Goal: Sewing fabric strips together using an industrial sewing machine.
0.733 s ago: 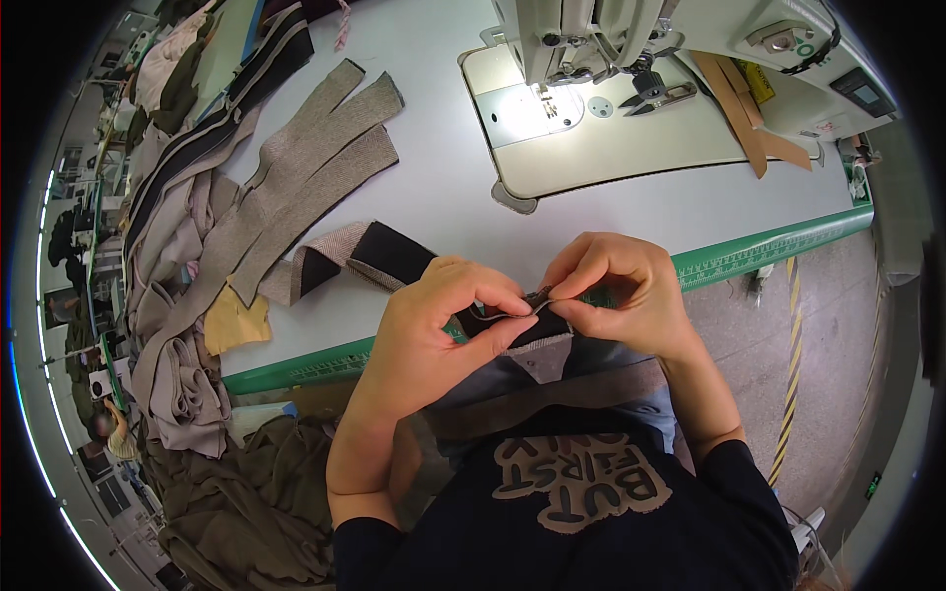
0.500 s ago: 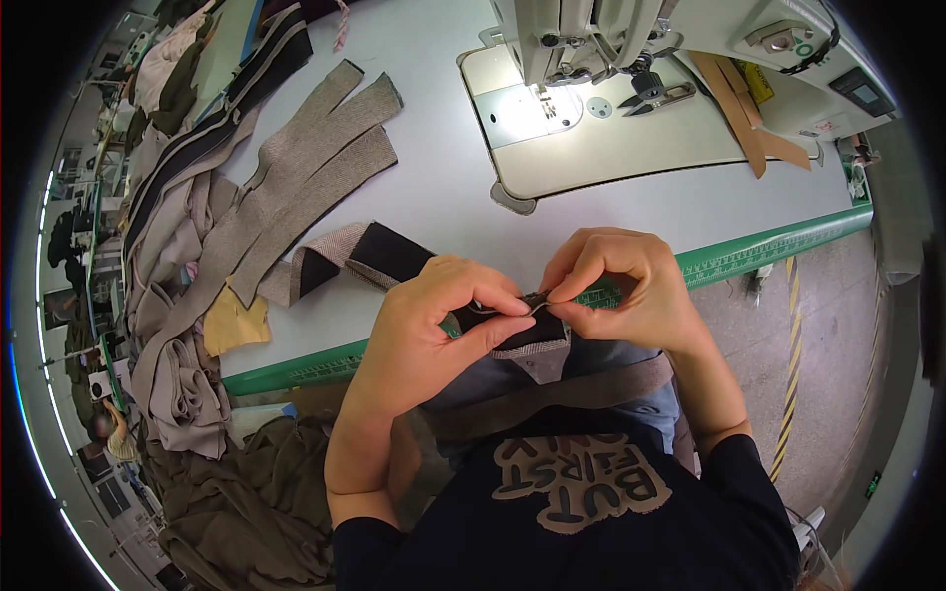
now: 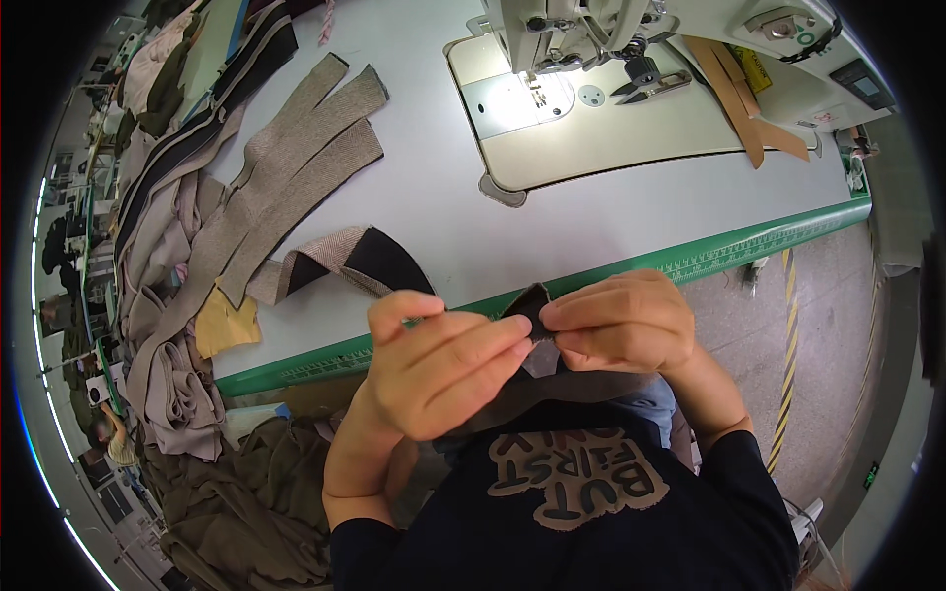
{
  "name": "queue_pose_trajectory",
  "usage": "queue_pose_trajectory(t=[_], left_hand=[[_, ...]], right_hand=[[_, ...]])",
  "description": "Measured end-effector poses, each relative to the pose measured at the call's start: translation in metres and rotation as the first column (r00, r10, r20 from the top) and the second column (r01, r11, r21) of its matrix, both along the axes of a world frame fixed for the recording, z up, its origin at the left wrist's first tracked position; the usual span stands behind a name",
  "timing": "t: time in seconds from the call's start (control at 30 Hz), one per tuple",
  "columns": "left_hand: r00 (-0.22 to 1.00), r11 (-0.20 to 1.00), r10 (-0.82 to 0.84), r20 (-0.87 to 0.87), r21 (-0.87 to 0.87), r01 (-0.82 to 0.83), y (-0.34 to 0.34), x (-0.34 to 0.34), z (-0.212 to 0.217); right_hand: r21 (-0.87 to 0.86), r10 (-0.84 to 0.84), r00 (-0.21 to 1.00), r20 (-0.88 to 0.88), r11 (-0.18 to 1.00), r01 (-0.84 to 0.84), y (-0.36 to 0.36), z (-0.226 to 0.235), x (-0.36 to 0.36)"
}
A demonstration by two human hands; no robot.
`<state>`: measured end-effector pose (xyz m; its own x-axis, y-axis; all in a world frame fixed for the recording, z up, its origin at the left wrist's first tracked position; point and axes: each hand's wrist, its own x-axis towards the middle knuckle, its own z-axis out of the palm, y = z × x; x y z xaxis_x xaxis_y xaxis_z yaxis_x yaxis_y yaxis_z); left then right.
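Note:
A fabric strip (image 3: 533, 304), black on one face and grey-brown on the other, has its end folded up between my hands, in front of the table edge. With thumb and fingers closed, my right hand (image 3: 631, 320) pinches its right side. The fingertips of my left hand (image 3: 443, 369) press on the left side of the same piece; one finger is raised away from it. The strip's twisted length (image 3: 386, 258) trails over the table edge to the left, partly hidden behind my left hand. Across my lap lies a dark grey-brown band (image 3: 503, 399).
A sewing machine (image 3: 581, 30) stands at the back right, with thread snips (image 3: 652, 89) on its bed plate (image 3: 552, 148). Several grey-brown strips (image 3: 305, 148) and a yellow scrap (image 3: 229, 323) lie left. Dark cloth (image 3: 246, 502) is heaped below. A green ruler edge (image 3: 729, 251) borders the table.
My hands have lowered slightly and turned over, and the strip's end now stands folded upward between them. My left hand has gone from a thumb-and-finger pinch to straighter fingers with one lifted.

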<state>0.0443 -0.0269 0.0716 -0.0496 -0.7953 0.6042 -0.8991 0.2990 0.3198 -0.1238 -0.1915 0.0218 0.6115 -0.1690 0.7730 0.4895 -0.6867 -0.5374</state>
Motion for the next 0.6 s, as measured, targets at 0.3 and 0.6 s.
queue_pose_trajectory(t=[0.3,0.6], left_hand=[[0.981,0.99,0.016,0.191,-0.14,0.012,0.0084,-0.0058,-0.0063],[0.977,0.986,0.015,0.212,-0.166,0.02,0.0035,-0.0055,-0.006]], right_hand=[[-0.127,-0.043,0.991,0.127,0.99,0.059,0.0046,-0.0025,-0.0008],[-0.08,-0.058,0.99,0.127,0.994,0.069,0.0058,-0.0063,-0.0012]])
